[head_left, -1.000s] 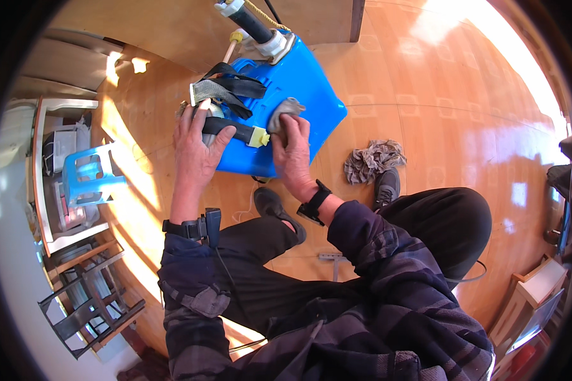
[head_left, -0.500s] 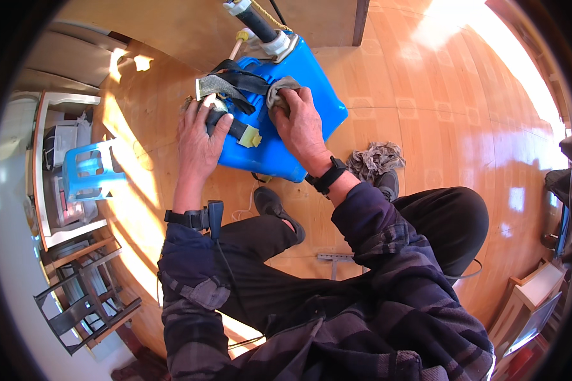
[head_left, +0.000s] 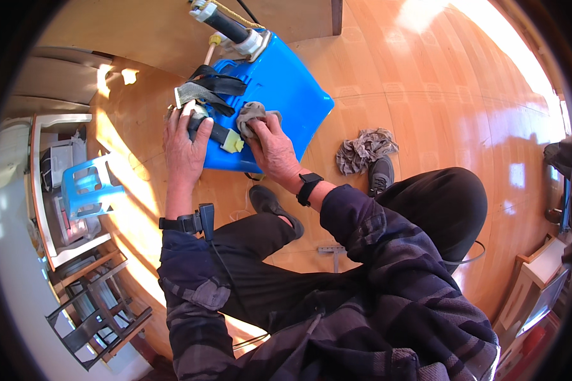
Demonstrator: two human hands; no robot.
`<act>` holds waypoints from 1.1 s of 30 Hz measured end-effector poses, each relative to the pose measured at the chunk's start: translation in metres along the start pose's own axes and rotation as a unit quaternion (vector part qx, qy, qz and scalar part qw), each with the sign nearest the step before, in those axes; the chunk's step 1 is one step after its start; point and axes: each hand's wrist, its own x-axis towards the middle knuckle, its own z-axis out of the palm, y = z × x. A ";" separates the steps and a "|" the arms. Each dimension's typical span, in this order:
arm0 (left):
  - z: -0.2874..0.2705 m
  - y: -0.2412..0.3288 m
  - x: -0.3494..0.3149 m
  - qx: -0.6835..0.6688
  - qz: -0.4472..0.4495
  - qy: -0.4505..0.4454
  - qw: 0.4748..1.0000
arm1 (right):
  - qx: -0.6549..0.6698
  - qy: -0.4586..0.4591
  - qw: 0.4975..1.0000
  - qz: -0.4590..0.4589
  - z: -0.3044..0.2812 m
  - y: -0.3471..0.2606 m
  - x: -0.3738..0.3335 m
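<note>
Pressing a crumpled grey cloth [head_left: 251, 115] with its bent fingers, the right hand [head_left: 274, 151] is gripping it against the top face of the blue tank [head_left: 292, 92]. The cloth is sitting directly beyond the right hand's knuckles, bunched under the fingertips.

The left hand [head_left: 184, 149] is resting at the tank's left edge, its thumb and forefinger spread around the near end of a short black tube [head_left: 217, 131]; whether they are closing firmly on it, I cannot tell. This tube is lying with its long axis slanting from the left thumb rightward and somewhat back toward the body, and its pale yellow end piece [head_left: 232, 143] is pointing to the right hand, stopping just beside it.

The tank is extending beyond both hands and past the right one, and one corner is pointing to the right. Grey and black straps [head_left: 216, 89] are lying loosely just beyond the left fingertips. Farther beyond the hands, a thick dark pipe [head_left: 225, 26] with white fittings is leaning away and to the left. Another rumpled cloth [head_left: 367, 151] is lying on the floor, well to the right of the right hand.
</note>
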 end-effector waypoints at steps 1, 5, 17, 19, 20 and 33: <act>0.000 0.001 0.001 0.002 -0.003 -0.001 1.000 | -0.004 0.006 1.000 0.025 0.003 0.012 -0.009; -0.004 0.006 0.001 -0.025 -0.014 -0.020 0.999 | -0.039 0.059 0.989 0.131 0.018 0.076 -0.054; -0.004 0.006 0.000 -0.011 -0.019 -0.013 1.000 | 0.052 0.157 0.948 0.272 -0.032 0.231 -0.026; -0.004 0.007 0.000 -0.014 -0.020 -0.013 1.000 | -0.003 0.138 0.937 0.321 -0.006 0.225 -0.044; -0.004 0.007 0.000 -0.015 -0.019 -0.013 1.000 | 0.048 0.167 0.919 0.353 0.013 0.212 -0.062; -0.008 0.010 0.002 -0.018 0.005 -0.002 1.000 | 0.197 0.085 0.940 0.266 0.054 0.099 -0.104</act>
